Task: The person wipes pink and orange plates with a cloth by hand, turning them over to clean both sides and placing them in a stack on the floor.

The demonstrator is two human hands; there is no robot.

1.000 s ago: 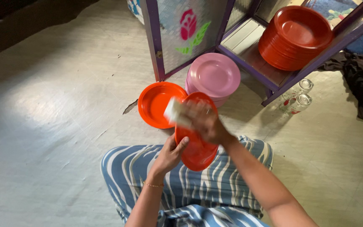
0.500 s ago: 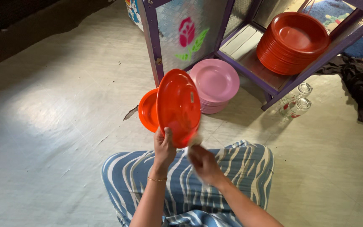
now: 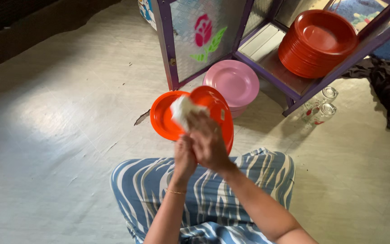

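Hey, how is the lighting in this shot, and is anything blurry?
Head view: a bright patch of light falls on the floor at left, the top left corner is dark; the right hand and white cloth on the held orange plate are motion-blurred; the pink plates look sharp.

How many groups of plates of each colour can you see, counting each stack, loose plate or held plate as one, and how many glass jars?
Orange: 2, held plate and floor plate
Pink: 1 stack
Red: 1 stack
Glass jars: 2
Total: 6
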